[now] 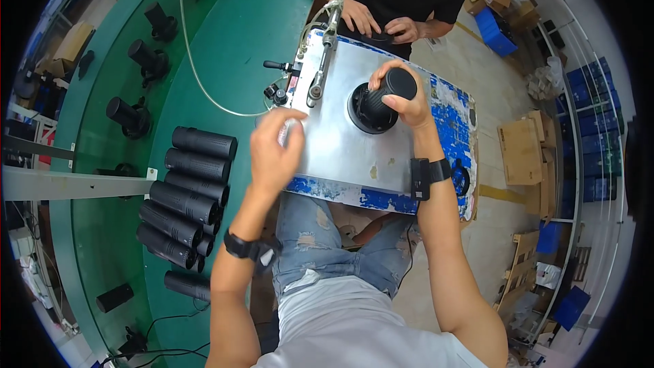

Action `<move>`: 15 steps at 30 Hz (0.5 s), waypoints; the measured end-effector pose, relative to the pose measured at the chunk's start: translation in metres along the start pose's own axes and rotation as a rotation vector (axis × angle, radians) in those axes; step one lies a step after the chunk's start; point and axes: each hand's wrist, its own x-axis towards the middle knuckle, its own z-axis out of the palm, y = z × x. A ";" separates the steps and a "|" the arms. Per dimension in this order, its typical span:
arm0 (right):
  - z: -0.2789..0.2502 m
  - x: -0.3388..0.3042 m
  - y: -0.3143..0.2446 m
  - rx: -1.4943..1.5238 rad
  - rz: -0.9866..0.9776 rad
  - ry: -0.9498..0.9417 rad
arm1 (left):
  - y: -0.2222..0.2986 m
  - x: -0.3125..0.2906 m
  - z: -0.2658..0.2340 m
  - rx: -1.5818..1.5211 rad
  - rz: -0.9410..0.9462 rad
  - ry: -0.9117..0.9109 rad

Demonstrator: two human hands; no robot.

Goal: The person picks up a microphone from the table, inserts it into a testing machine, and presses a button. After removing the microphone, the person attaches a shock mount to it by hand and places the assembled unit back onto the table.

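Observation:
My right hand (417,108) is wrapped round a black ribbed cylinder (399,83), thumb on the near side and fingers over the far side. The cylinder tilts, and its lower end meets a round black base (373,123) on the bare metal plate (340,167). Whether the two are joined cannot be seen. Over the plate's left edge hovers my left hand (272,150), thumb and fingers apart, holding nothing. Just beyond it are a small black knob (280,97) and a metal air tool (323,61), which lies along the plate's left side.
Several black ribbed cylinders (184,194) are piled on the green bench (238,61) at left. More black parts (146,58) stand along the green belt (170,82). A pale hose (194,71) crosses the bench. Opposite, a co-worker's hands (402,29) handle a dark part.

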 end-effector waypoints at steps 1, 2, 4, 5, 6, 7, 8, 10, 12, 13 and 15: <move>0.000 -0.001 0.001 -0.004 0.003 -0.033 | -0.005 0.014 -0.005 0.031 0.022 0.040; -0.004 -0.002 0.001 -0.004 0.003 -0.038 | -0.011 0.029 -0.005 0.025 0.022 0.040; -0.002 0.000 0.000 0.015 0.009 -0.072 | -0.032 0.059 -0.009 0.125 0.021 -0.009; -0.001 0.001 0.000 0.029 0.027 -0.092 | -0.045 0.070 -0.006 0.150 0.004 -0.034; 0.002 0.001 -0.001 0.032 0.008 -0.051 | -0.052 0.078 -0.004 0.152 0.002 -0.028; 0.006 0.000 -0.003 0.034 0.009 -0.057 | -0.058 0.084 -0.002 0.201 -0.017 -0.057; 0.013 -0.003 -0.003 -0.019 -0.015 0.068 | -0.063 0.088 -0.001 0.250 -0.036 -0.091; 0.026 -0.011 0.000 -0.078 -0.041 0.198 | -0.065 0.086 0.001 0.241 -0.026 -0.079; 0.043 -0.019 0.006 -0.300 -0.158 0.524 | -0.066 0.085 0.004 0.232 -0.020 -0.069; 0.048 -0.016 0.008 -0.302 -0.156 0.527 | -0.069 0.085 0.006 0.219 -0.024 -0.049; 0.063 -0.011 0.005 -0.398 -0.154 0.723 | -0.072 0.082 0.010 0.202 -0.029 -0.035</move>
